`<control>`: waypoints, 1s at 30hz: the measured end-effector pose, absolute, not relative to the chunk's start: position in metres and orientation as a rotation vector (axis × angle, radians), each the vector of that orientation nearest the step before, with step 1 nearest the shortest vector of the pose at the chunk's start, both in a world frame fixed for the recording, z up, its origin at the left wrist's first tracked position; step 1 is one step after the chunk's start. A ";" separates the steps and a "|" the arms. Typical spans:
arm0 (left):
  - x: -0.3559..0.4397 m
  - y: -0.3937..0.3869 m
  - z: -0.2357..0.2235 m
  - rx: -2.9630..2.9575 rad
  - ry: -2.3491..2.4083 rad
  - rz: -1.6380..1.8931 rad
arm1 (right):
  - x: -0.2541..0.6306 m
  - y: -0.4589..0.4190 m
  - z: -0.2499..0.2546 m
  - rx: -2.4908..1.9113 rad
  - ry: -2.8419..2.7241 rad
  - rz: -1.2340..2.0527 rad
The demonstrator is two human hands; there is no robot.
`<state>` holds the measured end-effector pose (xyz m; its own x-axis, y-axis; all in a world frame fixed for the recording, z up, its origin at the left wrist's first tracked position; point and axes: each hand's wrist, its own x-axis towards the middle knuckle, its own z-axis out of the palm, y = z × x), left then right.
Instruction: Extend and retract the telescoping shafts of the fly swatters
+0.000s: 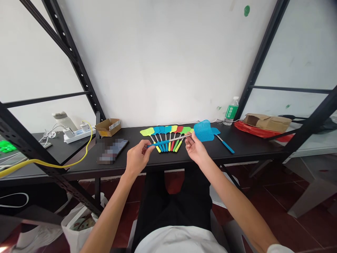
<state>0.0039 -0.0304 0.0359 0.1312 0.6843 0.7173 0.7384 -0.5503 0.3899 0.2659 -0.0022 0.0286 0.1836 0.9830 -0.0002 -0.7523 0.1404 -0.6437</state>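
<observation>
Left hand [139,155]: thumb and fingers pinched on the handle end of a blue fly swatter [204,131]. Right hand [195,147]: thumb and fingers closed on the metal shaft of the same swatter, just beside the mesh head. The swatter is held above the tabletop [147,163], toward its front edge, nearly level, with the head to the right. Gripping near both ends probably steadies the thin shaft and resists the wider head's tendency to turn.

Behind the held swatter, a fan of fly swatters [179,129] lies on the tabletop. Heads point to the rear edge and handles to the front edge. The handles lie close together while the broader heads spread outward; this arrangement presumably keeps each colour visible and each handle within reach. Exact head overlap cannot be told at this size.

To the right of the fan, a separate blue swatter [228,147] lies with its handle slanting toward the front right corner; the held head partly covers its head.

A carton [108,127] sits at the rear left corner and a bottle [231,112] stands upright at the rear right corner, both outside the working area.
</observation>
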 end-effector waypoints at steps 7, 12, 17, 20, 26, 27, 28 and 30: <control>0.006 -0.033 0.039 -2.270 -1.263 -1.485 | 0.263 -0.007 0.034 -0.459 -0.175 1.576; 0.003 -0.033 0.039 -2.298 -1.242 -1.452 | 0.265 -0.005 0.034 -0.529 -0.286 1.491; -0.001 -0.030 0.037 -2.241 -1.288 -1.419 | 0.266 -0.004 0.033 -0.572 -0.420 1.398; -0.002 -0.030 0.038 -2.222 -1.358 -1.379 | 0.264 -0.004 0.033 -0.578 -0.435 1.389; -0.004 -0.031 0.040 -2.326 -1.471 -1.323 | 0.264 -0.004 0.034 -0.583 -0.405 1.350; -0.005 -0.031 0.040 -2.346 -1.465 -1.321 | 0.264 -0.004 0.035 -0.585 -0.402 1.340; -0.006 -0.030 0.041 -2.349 -1.463 -1.322 | 0.265 -0.004 0.035 -0.586 -0.402 1.331; -0.008 -0.030 0.041 -2.328 -1.473 -1.319 | 0.266 -0.004 0.035 -0.586 -0.404 1.315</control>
